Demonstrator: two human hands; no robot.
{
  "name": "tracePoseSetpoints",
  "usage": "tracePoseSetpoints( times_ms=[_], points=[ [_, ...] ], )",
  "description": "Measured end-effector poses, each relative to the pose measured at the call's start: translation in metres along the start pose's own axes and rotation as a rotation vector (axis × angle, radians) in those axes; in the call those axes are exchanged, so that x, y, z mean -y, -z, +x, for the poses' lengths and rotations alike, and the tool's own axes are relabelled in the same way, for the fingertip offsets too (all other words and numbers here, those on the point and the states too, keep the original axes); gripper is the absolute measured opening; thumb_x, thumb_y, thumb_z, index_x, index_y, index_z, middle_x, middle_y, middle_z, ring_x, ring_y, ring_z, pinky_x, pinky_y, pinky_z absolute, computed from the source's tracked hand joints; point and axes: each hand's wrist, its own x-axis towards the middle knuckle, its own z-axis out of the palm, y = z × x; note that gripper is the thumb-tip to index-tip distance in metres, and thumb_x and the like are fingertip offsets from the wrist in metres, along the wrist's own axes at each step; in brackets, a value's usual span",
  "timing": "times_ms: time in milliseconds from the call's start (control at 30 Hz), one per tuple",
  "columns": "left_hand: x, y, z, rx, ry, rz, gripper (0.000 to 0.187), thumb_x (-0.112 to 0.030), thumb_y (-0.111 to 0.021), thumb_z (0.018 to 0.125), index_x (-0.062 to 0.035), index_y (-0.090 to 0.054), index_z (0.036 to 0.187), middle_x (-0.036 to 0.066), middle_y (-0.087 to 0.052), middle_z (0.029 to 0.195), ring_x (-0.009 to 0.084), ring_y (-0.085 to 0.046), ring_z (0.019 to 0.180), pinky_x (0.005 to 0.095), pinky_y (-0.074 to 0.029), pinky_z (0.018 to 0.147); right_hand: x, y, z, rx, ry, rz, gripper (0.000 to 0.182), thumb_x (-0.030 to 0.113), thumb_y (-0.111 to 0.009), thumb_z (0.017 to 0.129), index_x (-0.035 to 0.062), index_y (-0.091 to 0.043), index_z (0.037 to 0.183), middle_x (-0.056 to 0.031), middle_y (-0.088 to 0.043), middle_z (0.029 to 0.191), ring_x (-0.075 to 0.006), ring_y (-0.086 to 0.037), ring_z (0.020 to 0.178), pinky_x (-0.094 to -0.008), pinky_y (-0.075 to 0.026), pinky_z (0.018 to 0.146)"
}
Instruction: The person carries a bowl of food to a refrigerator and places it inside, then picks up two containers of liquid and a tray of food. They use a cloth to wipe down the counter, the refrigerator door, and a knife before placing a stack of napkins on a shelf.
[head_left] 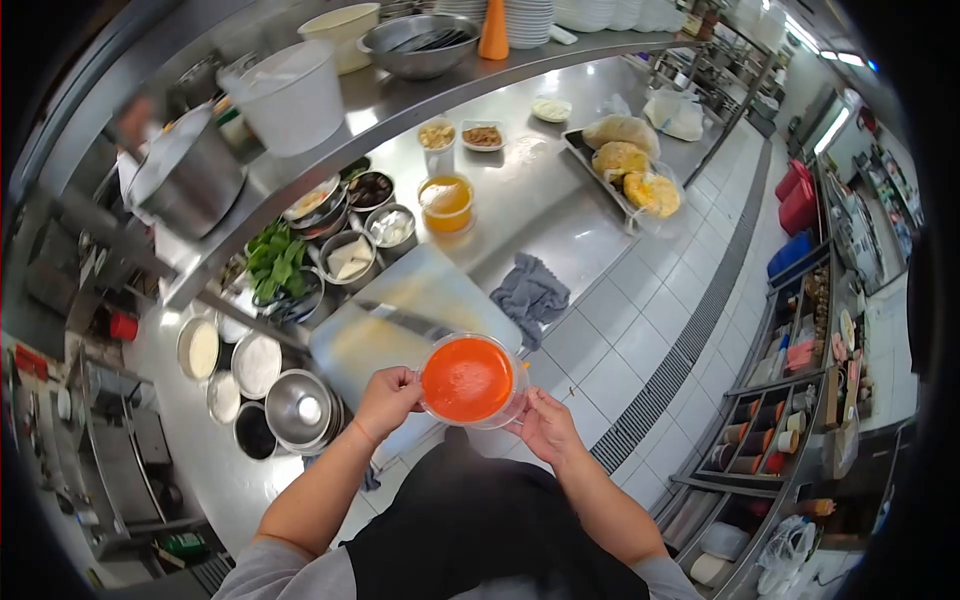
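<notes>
Between my hands is a clear round plastic container point(467, 378) filled with bright orange-red sauce. My left hand point(389, 402) grips its left rim, thumb and fingers pinched there. On the opposite side my right hand point(545, 425) holds the lower right edge. The container is in front of my dark apron, over the near edge of a pale, yellow-stained cutting board point(375, 335). A knife point(405, 319) lies across the board, its handle end hidden behind the container. To the right of the board sits a crumpled grey cloth point(532, 292).
Metal pots of ingredients point(350, 258), leafy greens point(275, 262) and stacked steel bowls point(300, 408) stand left of the board. Behind it are a tub of yellow liquid point(446, 205) and a tray with bagged food point(625, 165). An overhead shelf point(400, 95) crosses above the counter.
</notes>
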Motion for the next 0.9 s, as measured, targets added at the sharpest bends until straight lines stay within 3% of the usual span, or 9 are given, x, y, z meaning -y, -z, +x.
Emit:
tracePoseSetpoints(
  times_ms=[300,400,500,633,733,833,900],
  points=[
    [-0.036,-0.074,0.122,0.051,-0.015,0.057,0.010,-0.007,-0.065,0.094,0.0005,-0.067,0.087,0.006,-0.069,0.080,0.0145,-0.070,0.070,0.0292,-0.063,0.069,0.091,0.003,0.082,-0.124,0.163,-0.012,0.027,0.032,-0.047,0.112,0.0114,-0.060,0.124,-0.0080,-0.071,0.114,-0.0208,-0.070,0.102,-0.0460,-0.056,0.093],
    [-0.050,-0.099,0.163,-0.003,0.003,0.062,0.011,-0.007,-0.065,0.094,0.0008,-0.066,0.087,0.006,-0.069,0.081,0.0141,-0.070,0.070,0.0290,-0.063,0.068,0.134,0.017,0.128,-0.118,0.120,-0.029,0.029,0.035,-0.048,0.110,0.0115,-0.059,0.123,-0.0097,-0.071,0.121,-0.0244,-0.070,0.111,-0.0468,-0.056,0.098],
    [-0.047,-0.123,0.214,-0.066,-0.031,0.054,0.011,-0.008,-0.065,0.094,0.0013,-0.066,0.089,0.006,-0.068,0.081,0.0142,-0.070,0.072,0.0291,-0.063,0.067,0.182,0.014,0.177,-0.155,0.064,-0.043,0.040,0.043,-0.045,0.110,0.0111,-0.061,0.127,-0.0096,-0.073,0.115,-0.0216,-0.071,0.105,-0.0423,-0.055,0.095],
    [-0.034,-0.152,0.288,-0.200,-0.001,0.006,0.011,-0.008,-0.065,0.093,0.0019,-0.065,0.088,0.006,-0.068,0.081,0.0149,-0.070,0.072,0.0286,-0.062,0.067,0.239,0.030,0.259,-0.122,0.011,-0.106,0.044,0.045,-0.046,0.110,0.0077,-0.062,0.126,-0.0127,-0.072,0.125,-0.0241,-0.070,0.114,-0.0396,-0.054,0.098],
    [-0.029,-0.174,0.339,-0.331,-0.002,-0.010,0.013,-0.008,-0.066,0.090,0.0033,-0.064,0.085,0.007,-0.068,0.079,0.0151,-0.071,0.069,0.0279,-0.059,0.064,0.266,0.049,0.326,-0.120,0.011,-0.135,0.047,0.049,-0.048,0.109,0.0086,-0.055,0.133,-0.0130,-0.070,0.126,-0.0253,-0.069,0.113,-0.0444,-0.054,0.098],
    [-0.026,-0.187,0.380,-0.436,0.009,-0.056,0.013,-0.009,-0.065,0.090,0.0025,-0.064,0.085,0.008,-0.068,0.077,0.0146,-0.070,0.068,0.0283,-0.058,0.063,0.290,0.046,0.373,-0.073,0.046,-0.362,0.053,0.053,-0.045,0.109,0.0070,-0.059,0.133,-0.0114,-0.072,0.125,-0.0235,-0.069,0.114,-0.0418,-0.053,0.097],
    [-0.035,-0.193,0.395,-0.494,-0.004,-0.134,0.013,-0.010,-0.065,0.090,0.0018,-0.063,0.085,0.007,-0.068,0.075,0.0142,-0.070,0.067,0.0288,-0.057,0.062,0.303,0.044,0.402,-0.169,-0.016,-0.579,0.059,0.054,-0.041,0.110,0.0023,-0.066,0.124,-0.0146,-0.073,0.120,-0.0251,-0.068,0.113,-0.0422,-0.052,0.097]
  ],
)
